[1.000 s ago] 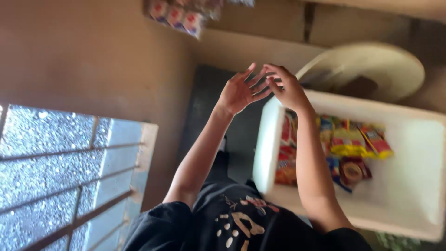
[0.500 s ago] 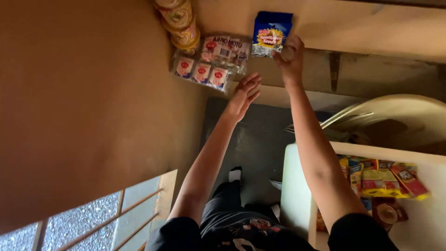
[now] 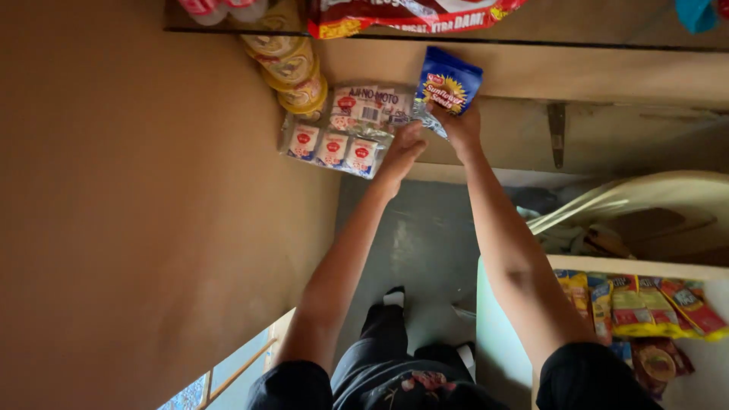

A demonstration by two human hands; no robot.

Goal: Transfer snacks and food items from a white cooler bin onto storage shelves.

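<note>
My right hand (image 3: 460, 126) grips a blue snack packet (image 3: 449, 82) with a sunflower picture and holds it up against the wooden shelf (image 3: 607, 72). Just left of it, my left hand (image 3: 403, 147) has its fingers curled on the right edge of a clear bag of small red-and-white sachets (image 3: 342, 129) that lies on the same shelf. The two hands are almost touching. Both forearms reach up from the bottom of the view.
A stack of round yellow tubs (image 3: 291, 70) stands left of the sachets, with a large red bag (image 3: 410, 15) on the shelf above. A metal bracket (image 3: 558, 133) holds the shelf. A white bin (image 3: 493, 334) with colourful snack packets (image 3: 645, 304) sits lower right, a brown wall (image 3: 137, 212) at left.
Both hands rose from above the white bin to the shelf. My right hand brought the blue packet up; my left hand moved from open fingers to curling on the sachet bag.
</note>
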